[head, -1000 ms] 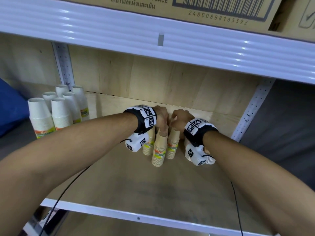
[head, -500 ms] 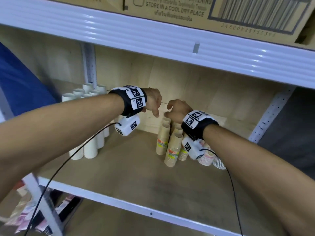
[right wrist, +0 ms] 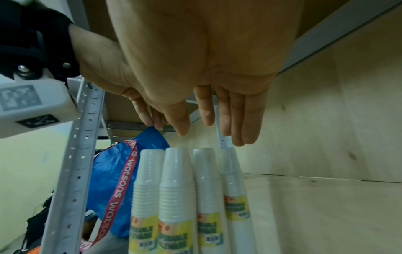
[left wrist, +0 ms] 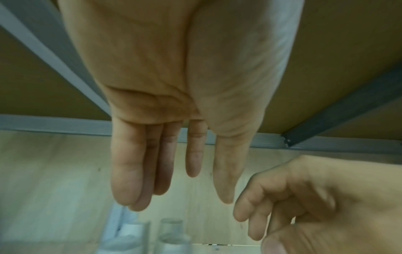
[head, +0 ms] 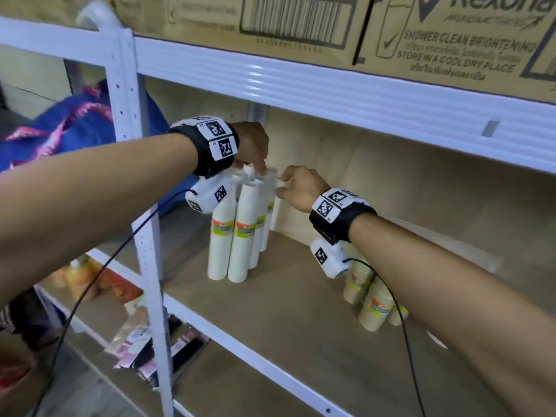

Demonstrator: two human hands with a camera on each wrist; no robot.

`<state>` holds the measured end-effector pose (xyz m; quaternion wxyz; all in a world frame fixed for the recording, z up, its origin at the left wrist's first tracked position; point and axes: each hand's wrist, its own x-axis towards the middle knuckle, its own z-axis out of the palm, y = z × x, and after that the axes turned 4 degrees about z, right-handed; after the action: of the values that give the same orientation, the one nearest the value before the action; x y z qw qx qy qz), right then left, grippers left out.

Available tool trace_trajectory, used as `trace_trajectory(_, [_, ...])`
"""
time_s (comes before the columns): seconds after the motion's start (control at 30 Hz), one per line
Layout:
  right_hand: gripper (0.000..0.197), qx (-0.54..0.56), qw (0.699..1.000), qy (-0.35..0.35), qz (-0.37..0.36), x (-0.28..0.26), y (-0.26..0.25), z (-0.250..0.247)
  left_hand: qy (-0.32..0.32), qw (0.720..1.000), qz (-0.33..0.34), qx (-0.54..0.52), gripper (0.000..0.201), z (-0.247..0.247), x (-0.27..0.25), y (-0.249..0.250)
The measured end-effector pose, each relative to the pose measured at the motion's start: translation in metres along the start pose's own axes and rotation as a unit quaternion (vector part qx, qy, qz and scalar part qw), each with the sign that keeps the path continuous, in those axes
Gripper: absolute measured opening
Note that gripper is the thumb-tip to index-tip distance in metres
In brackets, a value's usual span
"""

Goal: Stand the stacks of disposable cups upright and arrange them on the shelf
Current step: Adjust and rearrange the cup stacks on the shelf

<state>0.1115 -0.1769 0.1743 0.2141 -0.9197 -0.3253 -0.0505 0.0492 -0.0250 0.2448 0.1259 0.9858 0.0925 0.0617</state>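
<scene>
Several white cup stacks [head: 240, 233] [right wrist: 174, 197] stand upright in a tight group at the shelf's left back corner. My left hand [head: 255, 171] [left wrist: 180, 202] hangs over them with straight fingers, fingertips at the stack tops [left wrist: 172, 230]; it holds nothing. My right hand [head: 281, 185] [right wrist: 211, 137] hovers just right of the same tops, fingers relaxed and empty. A few brown cup stacks [head: 373, 299] stand upright further right, partly hidden under my right forearm.
The wooden shelf board [head: 270, 320] has a white front rail and a white upright post [head: 144, 236] at its left. The upper shelf beam [head: 331, 85] carries cardboard boxes [head: 301, 22]. A blue bag [head: 60, 136] [right wrist: 121, 171] lies left of the post.
Both hands have left the brown cup stacks and moved left to the white stacks in the back corner. The head view has swung left with them.
</scene>
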Motion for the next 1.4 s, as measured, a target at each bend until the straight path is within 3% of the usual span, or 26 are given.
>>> trace_trajectory(0.17, [0.042,0.010,0.999,-0.009,-0.035,0.012,-0.027,0.016,0.031,0.999,-0.029,-0.007,0.043,0.001,-0.010,-0.041])
trace_trajectory(0.27, [0.044,0.016,0.999,-0.010,-0.045,0.015,-0.035,0.024,0.021,0.998,-0.047,-0.029,0.043,0.008,-0.010,-0.058])
trace_trajectory(0.47, [0.026,-0.002,1.000,-0.023,-0.018,0.026,-0.041,0.047,-0.017,0.993,-0.075,-0.092,0.044,0.029,-0.006,-0.080])
trace_trajectory(0.67, [0.038,0.008,1.000,-0.028,-0.011,0.033,-0.043,0.060,-0.044,0.986,-0.090,-0.133,0.045,0.043,-0.003,-0.089])
trace_trajectory(1.07, [0.038,0.040,0.998,-0.041,0.011,0.031,-0.035,0.057,-0.063,0.990,-0.060,-0.112,0.051,0.044,0.002,-0.078])
trace_trajectory(1.4, [0.036,0.027,0.999,-0.012,0.042,0.016,-0.005,0.020,-0.092,0.992,0.008,-0.090,0.039,0.040,0.023,-0.034])
